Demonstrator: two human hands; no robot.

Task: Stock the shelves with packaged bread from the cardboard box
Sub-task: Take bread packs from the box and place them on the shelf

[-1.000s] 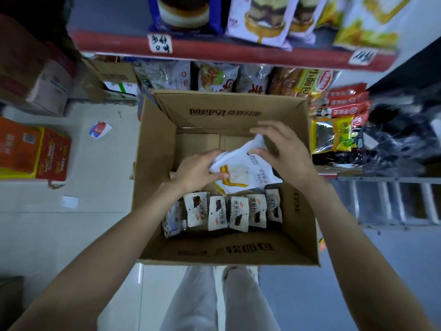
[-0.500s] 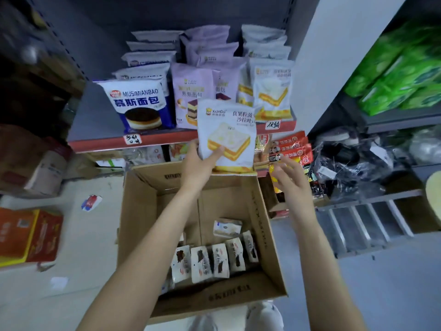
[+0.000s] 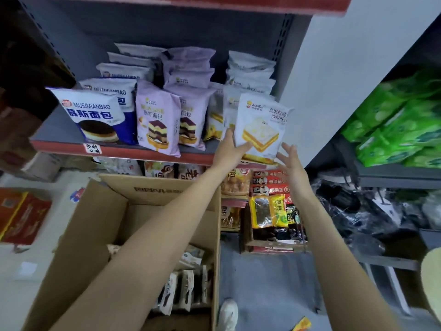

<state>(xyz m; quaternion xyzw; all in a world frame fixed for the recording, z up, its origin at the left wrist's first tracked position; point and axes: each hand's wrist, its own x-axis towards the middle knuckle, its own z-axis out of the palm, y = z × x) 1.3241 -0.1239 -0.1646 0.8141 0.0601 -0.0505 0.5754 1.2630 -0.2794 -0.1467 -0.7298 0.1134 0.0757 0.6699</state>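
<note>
A white bread package (image 3: 261,125) with a yellow layered-slice print is held upright by the left hand (image 3: 230,149) at the right end of the shelf (image 3: 119,150), at about 1 o'clock from frame centre. The package's lower left edge is pinched, thumb across the front, other fingers hidden behind it. Its bottom edge is seen at the shelf's red front lip; whether it rests there cannot be told. The right hand (image 3: 292,161) is raised at 4 o'clock of the package, just beside its lower right corner, fingers spread and straight, nothing held; contact cannot be told.

At 9 o'clock of the held package, more white packs (image 3: 248,68) are stacked at the back, then purple cake packs (image 3: 158,120), then blue-and-white packs (image 3: 95,115) at the far left. The open cardboard box (image 3: 100,223) is seen at 7 o'clock below the shelf, with small wrapped packs (image 3: 186,287) standing in a row at its bottom. Red and yellow snack packs (image 3: 269,201) are seen on the lower shelf at 5 o'clock. Green packs (image 3: 396,125) are seen at 3 o'clock on a neighbouring rack.
</note>
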